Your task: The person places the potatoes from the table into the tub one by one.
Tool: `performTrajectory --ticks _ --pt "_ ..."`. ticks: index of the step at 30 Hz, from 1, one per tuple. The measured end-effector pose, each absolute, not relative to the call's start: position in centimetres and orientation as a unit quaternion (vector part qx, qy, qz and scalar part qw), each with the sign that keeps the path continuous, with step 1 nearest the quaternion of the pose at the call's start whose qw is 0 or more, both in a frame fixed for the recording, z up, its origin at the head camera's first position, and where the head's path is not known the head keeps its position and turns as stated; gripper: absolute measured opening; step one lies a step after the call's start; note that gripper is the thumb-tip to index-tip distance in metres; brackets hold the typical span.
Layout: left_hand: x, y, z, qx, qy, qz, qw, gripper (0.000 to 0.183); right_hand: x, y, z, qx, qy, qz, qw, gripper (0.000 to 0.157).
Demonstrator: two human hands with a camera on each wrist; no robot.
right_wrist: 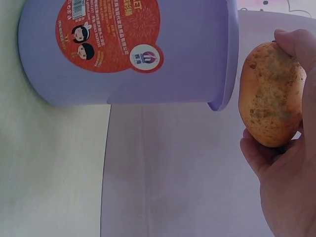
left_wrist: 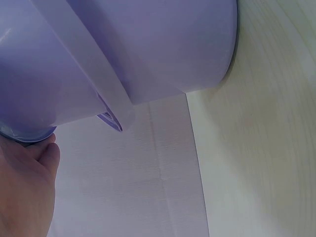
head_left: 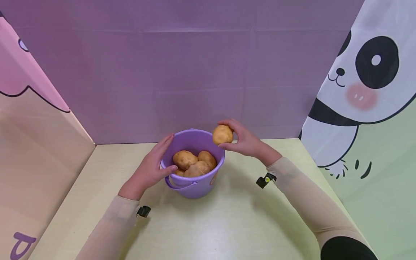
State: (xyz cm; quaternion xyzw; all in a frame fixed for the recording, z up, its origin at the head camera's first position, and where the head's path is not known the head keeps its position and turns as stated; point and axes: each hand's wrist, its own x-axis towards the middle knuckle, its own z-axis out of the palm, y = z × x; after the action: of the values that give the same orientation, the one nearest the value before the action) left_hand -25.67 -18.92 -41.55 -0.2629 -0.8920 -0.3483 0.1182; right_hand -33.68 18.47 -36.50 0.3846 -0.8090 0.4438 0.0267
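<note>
A purple bucket [head_left: 211, 182] stands upright on the table, with several potatoes [head_left: 199, 168] inside it. At the bucket's left side, my left hand [head_left: 150, 168] holds the rim, its thumb over the front edge and its fingers along the far left edge. My right hand [head_left: 244, 141] grips a potato [head_left: 222, 134] between thumb and fingers, at the bucket's right rim and above it. Brown, rough patches mark this potato [right_wrist: 271, 94] in the right wrist view. The left wrist view has the bucket's side [left_wrist: 163, 44] and part of the left hand [left_wrist: 24, 182].
The bucket's handle [head_left: 182, 187] hangs down at its front left. A red label [right_wrist: 108, 34] is on its side. Behind the pale wooden table [head_left: 208, 231] rises a purple backdrop [head_left: 195, 72], with a printed panda panel [head_left: 360, 108] to the right and a pink-and-beige panel [head_left: 32, 126] to the left.
</note>
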Motion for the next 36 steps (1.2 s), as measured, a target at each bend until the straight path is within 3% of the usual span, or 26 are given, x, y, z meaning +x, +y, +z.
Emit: performTrajectory --ticks 36 --pt "-25.7 -19.0 -41.6 -0.268 -0.890 -0.350 0.121 0.101 -34.5 14.0 -35.3 0.469 -0.787 0.400 0.023 0.074"
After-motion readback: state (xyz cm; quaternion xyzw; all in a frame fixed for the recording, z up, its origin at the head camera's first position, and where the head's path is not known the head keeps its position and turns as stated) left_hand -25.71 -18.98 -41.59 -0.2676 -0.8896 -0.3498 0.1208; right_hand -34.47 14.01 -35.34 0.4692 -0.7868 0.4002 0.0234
